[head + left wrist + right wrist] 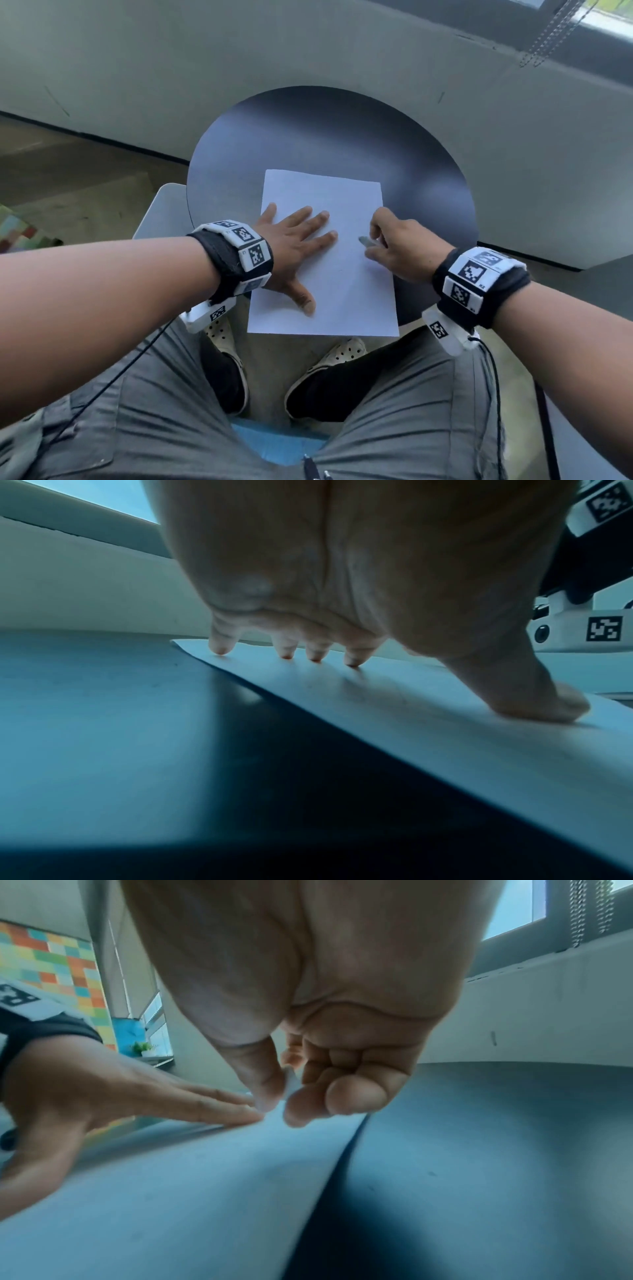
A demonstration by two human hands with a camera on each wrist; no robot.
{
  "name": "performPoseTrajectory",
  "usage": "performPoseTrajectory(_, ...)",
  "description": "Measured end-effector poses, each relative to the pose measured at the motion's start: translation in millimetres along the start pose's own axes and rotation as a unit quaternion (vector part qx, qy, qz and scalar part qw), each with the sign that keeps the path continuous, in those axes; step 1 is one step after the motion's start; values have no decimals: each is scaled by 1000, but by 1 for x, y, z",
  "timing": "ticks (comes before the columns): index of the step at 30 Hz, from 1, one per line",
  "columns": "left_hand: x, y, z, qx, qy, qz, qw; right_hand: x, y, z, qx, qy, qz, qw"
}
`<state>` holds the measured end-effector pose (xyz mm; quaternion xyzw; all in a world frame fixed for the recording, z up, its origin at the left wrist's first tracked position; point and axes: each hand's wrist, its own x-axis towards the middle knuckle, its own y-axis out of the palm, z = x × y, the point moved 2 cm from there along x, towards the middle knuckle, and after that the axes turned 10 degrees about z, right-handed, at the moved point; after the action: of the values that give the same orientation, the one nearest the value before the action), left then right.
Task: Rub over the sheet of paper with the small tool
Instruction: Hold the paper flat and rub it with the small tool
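Fingers (270, 1088) of your right hand (400, 245) pinch the small tool (365, 242), tip low over the sheet of paper (346, 291) near its right edge. Left hand (294, 246) lies flat, fingers spread wide, pinning the sheet on the round counter (308, 137). No marks show; rubbing looks barely begun, most of it left.

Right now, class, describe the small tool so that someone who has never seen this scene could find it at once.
Find the round dark table, then the white sheet of paper on it. At the sheet's right side, the right hand pinches the small tool: a pale grey sliver, the only object on the sheet besides the hands.
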<state>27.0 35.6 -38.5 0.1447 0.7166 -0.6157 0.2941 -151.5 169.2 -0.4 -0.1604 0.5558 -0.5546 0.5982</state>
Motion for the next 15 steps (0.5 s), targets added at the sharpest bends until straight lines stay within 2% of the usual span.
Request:
performPoseTrajectory(2,3,-1,-5,-5,-5,-2,1000,5,-6,7,-15,16,-34,999)
performPoseTrajectory(4,5,-3,-8,-12,-11,-5,1000,8,-6,10,-49,26,-40,998)
performPoseTrajectory(9,5,-4,-6,-13,-11,5,1000,2,11,1,-17,8,-35,999)
performPoseTrajectory(13,9,-5,-3,-8,-8,20,1000,0,14,-5,32,58,-38,997)
performPoseTrajectory(15,9,-4,-5,-3,-11,20,1000,-6,22,9,1,26,-9,1000)
